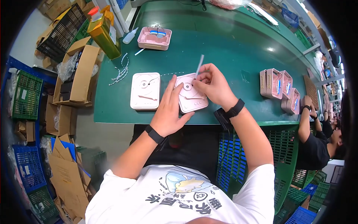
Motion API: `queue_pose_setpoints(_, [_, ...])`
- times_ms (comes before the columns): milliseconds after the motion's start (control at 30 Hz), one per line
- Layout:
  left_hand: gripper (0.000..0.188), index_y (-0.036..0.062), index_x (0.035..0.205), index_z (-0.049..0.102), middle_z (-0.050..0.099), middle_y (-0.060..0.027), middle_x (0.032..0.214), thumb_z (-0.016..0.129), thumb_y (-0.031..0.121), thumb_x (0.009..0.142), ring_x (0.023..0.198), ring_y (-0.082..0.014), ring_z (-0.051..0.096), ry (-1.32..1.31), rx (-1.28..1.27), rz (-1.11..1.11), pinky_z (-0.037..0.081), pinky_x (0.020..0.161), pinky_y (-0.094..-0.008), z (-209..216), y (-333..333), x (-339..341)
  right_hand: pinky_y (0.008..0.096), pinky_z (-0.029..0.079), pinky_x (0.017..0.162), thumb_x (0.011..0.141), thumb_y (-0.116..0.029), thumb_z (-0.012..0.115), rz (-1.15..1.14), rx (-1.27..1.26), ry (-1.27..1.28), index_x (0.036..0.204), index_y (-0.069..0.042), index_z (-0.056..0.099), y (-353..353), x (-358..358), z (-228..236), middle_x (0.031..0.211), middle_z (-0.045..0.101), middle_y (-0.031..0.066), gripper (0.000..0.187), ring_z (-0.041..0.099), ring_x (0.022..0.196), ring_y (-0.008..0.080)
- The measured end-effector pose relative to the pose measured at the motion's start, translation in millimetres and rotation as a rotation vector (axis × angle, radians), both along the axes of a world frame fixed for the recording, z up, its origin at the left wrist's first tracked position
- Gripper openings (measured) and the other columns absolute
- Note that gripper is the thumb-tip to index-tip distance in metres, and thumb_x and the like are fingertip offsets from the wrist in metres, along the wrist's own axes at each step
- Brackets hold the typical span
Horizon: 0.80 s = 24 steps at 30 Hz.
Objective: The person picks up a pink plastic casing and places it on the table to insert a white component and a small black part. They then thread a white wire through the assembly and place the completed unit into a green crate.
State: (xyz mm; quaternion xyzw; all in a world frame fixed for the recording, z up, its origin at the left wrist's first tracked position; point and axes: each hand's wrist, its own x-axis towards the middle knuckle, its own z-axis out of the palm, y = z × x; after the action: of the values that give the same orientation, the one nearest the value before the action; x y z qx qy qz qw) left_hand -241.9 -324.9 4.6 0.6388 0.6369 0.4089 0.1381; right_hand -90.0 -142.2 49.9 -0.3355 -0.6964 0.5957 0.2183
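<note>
Head view, left hand: left hand (168, 112) is lying flat, fingers spread, steadying the pink square casing (191, 98) near the front edge of the green bench (231, 56).
Head view, right hand: right hand (213, 85) is pinching a thin white stick (199, 66) over the casing's round disc.
Risk: casing may be sliding if the flat hand eases; stick tip could be slipping off the disc.
Packages: second casing (145, 90) is lying just left; yellow bottle (103, 33) is standing far left; cardboard boxes (80, 71) are sitting beside the bench.

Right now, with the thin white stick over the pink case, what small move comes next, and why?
Probably lower the white stick tip onto the round disc of the pink case. The right hand pinches the stick above it, and the left hand already steadies the case on the green table.
</note>
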Motion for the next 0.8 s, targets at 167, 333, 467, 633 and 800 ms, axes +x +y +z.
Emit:
queue_pose_setpoints(167, [0.103,-0.002,0.171,0.038,0.021,-0.0343,0.186,0.096,0.022,0.089,0.168,-0.0547,0.034,0.003,0.015,0.005,0.038,0.136,-0.0556,-2,-2,0,0.0304,0.058,0.082,0.102,-0.001,0.082,0.08,0.384,-0.08,0.126,-0.001,0.059,0,4,2,0.107,0.07,0.0041,0.032,0.066,0.09,0.0116])
queue_pose_setpoints(333, [0.1,-0.0041,0.168,0.039,0.02,-0.0354,0.186,0.095,0.021,0.09,0.169,-0.0566,0.031,-0.011,0.01,0.004,0.035,0.137,-0.057,1,-2,1,0.031,0.057,0.085,0.103,0.0,0.079,0.202,0.405,-0.105,0.126,-0.002,0.058,6,11,8,0.107,0.068,0.0055,0.031,0.064,0.091,0.0134])
queue_pose_setpoints(467, [0.099,-0.0039,0.169,0.039,0.021,-0.0355,0.185,0.094,0.02,0.09,0.169,-0.0568,0.031,-0.016,0.014,0.006,0.035,0.137,-0.0573,1,-2,2,0.0304,0.057,0.085,0.103,0.001,0.078,0.189,0.454,-0.143,0.124,-0.003,0.06,-1,8,4,0.105,0.068,0.0049,0.029,0.064,0.091,0.0128])
queue_pose_setpoints(633, [0.098,-0.0034,0.169,0.038,0.021,-0.0355,0.185,0.093,0.02,0.091,0.169,-0.0567,0.031,0.004,0.026,0.01,0.035,0.137,-0.0576,1,-2,3,0.0299,0.056,0.08,0.102,0.0,0.08,0.167,0.369,-0.091,0.124,-0.003,0.062,2,10,10,0.103,0.069,0.0019,0.028,0.063,0.086,0.0113])
queue_pose_setpoints(800, [0.101,-0.001,0.171,0.04,0.023,-0.0344,0.186,0.095,0.018,0.088,0.165,-0.0553,0.039,0.028,0.046,0.029,0.041,0.133,-0.0558,0,-2,4,0.0285,0.055,0.075,0.102,-0.001,0.08,0.163,0.356,-0.201,0.126,-0.001,0.068,3,9,11,0.103,0.07,0.0004,0.028,0.062,0.083,0.0079])
